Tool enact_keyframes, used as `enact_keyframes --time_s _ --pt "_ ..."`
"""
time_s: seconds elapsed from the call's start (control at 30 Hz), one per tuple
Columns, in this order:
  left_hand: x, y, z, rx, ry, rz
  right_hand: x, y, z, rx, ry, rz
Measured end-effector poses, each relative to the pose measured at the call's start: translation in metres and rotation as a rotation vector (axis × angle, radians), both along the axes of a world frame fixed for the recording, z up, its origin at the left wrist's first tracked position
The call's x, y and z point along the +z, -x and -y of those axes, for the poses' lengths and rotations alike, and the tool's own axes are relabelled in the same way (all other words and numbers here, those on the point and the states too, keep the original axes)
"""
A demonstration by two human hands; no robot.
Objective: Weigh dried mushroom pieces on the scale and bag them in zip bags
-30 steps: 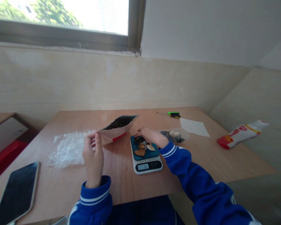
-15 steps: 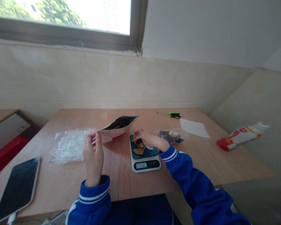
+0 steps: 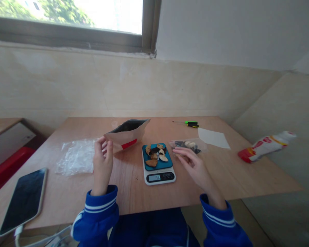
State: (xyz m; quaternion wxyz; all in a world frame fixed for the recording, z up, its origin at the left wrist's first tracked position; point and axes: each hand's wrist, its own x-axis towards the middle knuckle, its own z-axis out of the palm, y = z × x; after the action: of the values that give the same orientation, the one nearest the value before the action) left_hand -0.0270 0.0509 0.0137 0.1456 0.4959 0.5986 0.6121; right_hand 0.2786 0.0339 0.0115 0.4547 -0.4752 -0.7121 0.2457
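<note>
Scale: it sat on the table (image 3: pixel 134 197) between the two hands; all places below were told from this scale (image 3: pixel 167 166).
Pieces: brown and pale pieces (image 3: pixel 151 163) lay bunched on the scale's blue top, some overlapping, none seen spilled beside it.
Display: the display (image 3: pixel 154 177), at the scale's near edge, was lit and uncovered, its digits too small to read surely.
Bag: the bag (image 3: pixel 126 139) stood left of and beyond the scale, slightly tilted, mouth gaping, contents too dark to tell.
Left hand: the left hand (image 3: pixel 102 163), left of the scale, seemed to pinch the bag's near corner between thumb and fingers.
Right hand: the right hand (image 3: pixel 193 168), right of the scale and clear of it, had loosely bent fingers with nothing visible in them; whether they touched the packet (image 3: pixel 190 145) behind could not be told.
Handling: adding pieces well seemed to call for setting each down gently near the middle, then lifting the fingers off so the figure could settle.
Bag grip: a light pinch that held the mouth wide, with the bag not leaning on the scale, seemed best.
Film: crumpled film (image 3: pixel 77 157) lay well left of the scale.
</note>
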Motion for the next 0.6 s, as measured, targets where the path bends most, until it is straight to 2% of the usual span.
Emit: enact_keyframes --time_s 0.17,0.37,0.43,0.5,0.6 --pt "-0.005 0.005 -0.017 -0.099 -0.041 0.04 -0.035 -0.004 0.038 -0.015 0.172 -0.163" --pt "-0.013 0.011 -0.03 -0.245 -0.044 0.048 -0.053 0.004 0.049 -0.051 0.216 -0.301" --pt "-0.014 0.012 -0.028 -0.246 -0.034 0.042 -0.051 0.008 0.046 -0.046 0.214 -0.346" --pt "-0.015 0.013 -0.024 -0.237 -0.014 0.046 -0.042 0.014 0.04 -0.008 0.198 -0.373" --pt "-0.018 0.012 -0.015 -0.219 0.019 0.059 -0.011 0.029 0.022 0.086 0.116 -0.373"
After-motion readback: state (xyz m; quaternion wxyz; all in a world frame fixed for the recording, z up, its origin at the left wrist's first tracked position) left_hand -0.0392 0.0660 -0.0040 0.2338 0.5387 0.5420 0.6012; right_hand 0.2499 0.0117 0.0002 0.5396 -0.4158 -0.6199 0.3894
